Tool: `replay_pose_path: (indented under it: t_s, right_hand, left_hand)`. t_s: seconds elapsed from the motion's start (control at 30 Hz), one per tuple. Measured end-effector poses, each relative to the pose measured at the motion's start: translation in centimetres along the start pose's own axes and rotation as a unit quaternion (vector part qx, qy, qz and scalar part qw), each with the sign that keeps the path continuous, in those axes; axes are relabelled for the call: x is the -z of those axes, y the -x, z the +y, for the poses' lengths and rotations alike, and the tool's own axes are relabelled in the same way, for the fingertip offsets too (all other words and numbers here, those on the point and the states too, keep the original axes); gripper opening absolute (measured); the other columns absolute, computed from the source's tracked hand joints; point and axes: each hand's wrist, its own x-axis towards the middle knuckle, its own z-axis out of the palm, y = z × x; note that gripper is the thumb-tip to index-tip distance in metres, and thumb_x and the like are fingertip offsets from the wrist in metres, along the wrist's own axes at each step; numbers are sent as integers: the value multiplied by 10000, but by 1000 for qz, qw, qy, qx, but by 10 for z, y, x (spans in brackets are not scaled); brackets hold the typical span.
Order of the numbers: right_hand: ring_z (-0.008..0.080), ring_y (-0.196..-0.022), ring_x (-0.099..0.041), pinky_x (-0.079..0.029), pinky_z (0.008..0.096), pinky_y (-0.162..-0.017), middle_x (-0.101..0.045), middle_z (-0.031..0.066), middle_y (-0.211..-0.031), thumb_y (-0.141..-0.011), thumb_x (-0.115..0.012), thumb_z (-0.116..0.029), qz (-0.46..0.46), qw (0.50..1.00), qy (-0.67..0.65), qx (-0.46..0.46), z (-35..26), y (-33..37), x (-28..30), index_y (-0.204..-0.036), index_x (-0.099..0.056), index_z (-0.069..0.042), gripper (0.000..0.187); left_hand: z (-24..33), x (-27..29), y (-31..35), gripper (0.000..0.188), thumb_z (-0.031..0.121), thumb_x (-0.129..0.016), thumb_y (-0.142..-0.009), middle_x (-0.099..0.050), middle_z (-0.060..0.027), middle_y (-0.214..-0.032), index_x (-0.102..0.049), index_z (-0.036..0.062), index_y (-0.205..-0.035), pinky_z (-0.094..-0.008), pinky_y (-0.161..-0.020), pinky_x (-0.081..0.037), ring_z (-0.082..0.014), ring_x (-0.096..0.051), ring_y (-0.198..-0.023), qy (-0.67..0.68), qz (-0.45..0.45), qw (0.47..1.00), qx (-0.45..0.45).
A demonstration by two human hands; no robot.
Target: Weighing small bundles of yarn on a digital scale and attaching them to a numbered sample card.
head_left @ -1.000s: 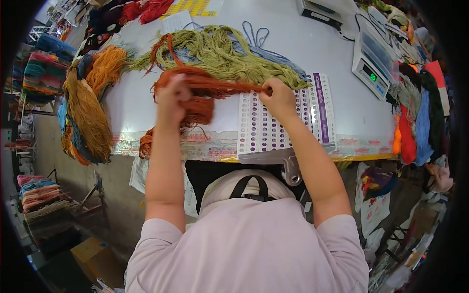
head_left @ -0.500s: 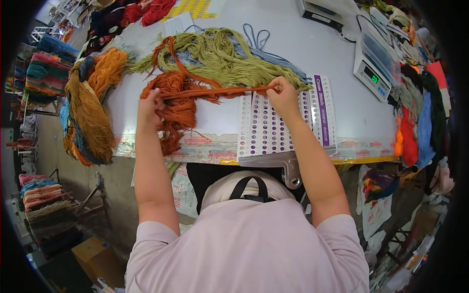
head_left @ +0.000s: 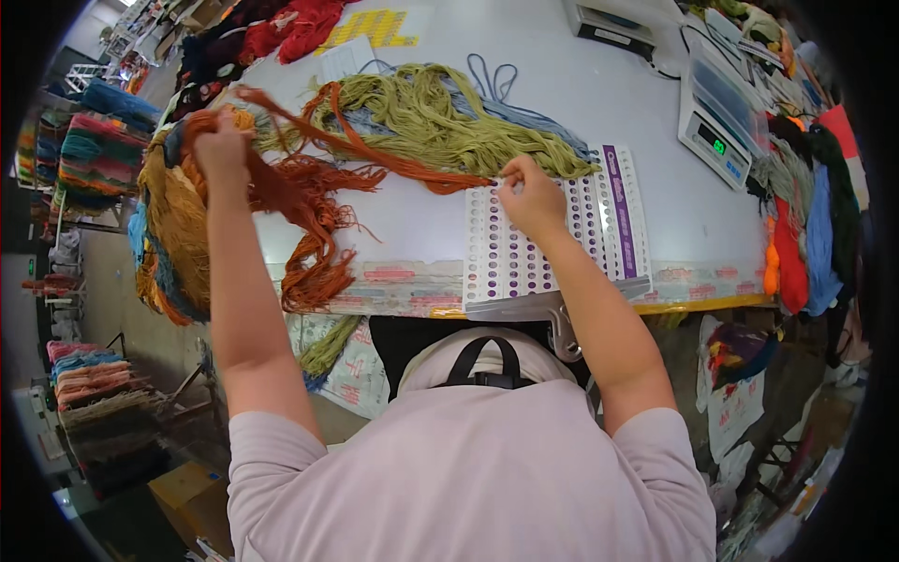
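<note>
My left hand [head_left: 223, 152] is closed around a bunch of rust-orange yarn [head_left: 309, 187] at the table's left side. The yarn trails rightward over the white tabletop, and one long strand ends just short of my right hand [head_left: 536, 199]. That hand hovers above a white card with rows of punched holes [head_left: 510, 234], its fingers loosely curled, with a gap between thumb and forefinger and no yarn visible in it. Beyond the rust yarn lie an olive-green hank [head_left: 435, 117] and a blue hank [head_left: 552, 126], which is partly covered by the green.
Ochre and orange hanks [head_left: 178, 225] hang over the left table edge. A digital scale [head_left: 719, 131] stands at the right, a second grey device [head_left: 609, 30] at the back. Red yarn [head_left: 295, 28] lies far left, and coloured hanks [head_left: 791, 253] hang on the right. A clear bracket [head_left: 524, 307] sits at the front edge.
My left hand has swung left and away, dragging the rust yarn with it. The strand stretched between my hands has gone slack, and my right hand has let go of its end.
</note>
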Motion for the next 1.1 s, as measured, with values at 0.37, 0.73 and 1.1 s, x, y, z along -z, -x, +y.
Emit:
replay_pose_path:
  t_s: [0.37,0.73,1.1]
  right_hand:
    - [65,-719,-528,-445,217,-664,-591,6,-806,-819,-658,-109,-150,901,-399,84,-102,41,29,-926,-639,-13,145]
    - [66,-705,-514,-429,224,-663,-586,10,-842,-825,-635,-99,-150,914,-364,103,-110,53,32,-968,-614,14,184]
    - [32,-756,-511,-403,197,-692,-590,-9,-814,-873,-538,-36,-202,819,-536,35,-115,62,46,-886,-552,-15,28]
  left_hand:
    - [57,-27,203,546,256,-384,-927,-454,-129,-1357,-326,-13,-1399,-382,-1004,-374,-227,-470,-1199,416,-597,585,358]
    - [59,-23,211,611,166,-351,-814,-471,-149,-1319,-334,-34,-1391,-385,-1020,-355,-240,-476,-1174,453,-589,571,350]
    - [62,-8,200,611,129,-490,-795,-581,-142,-1167,-363,-49,-1365,-369,-944,-435,-220,-582,-1028,381,-587,646,305]
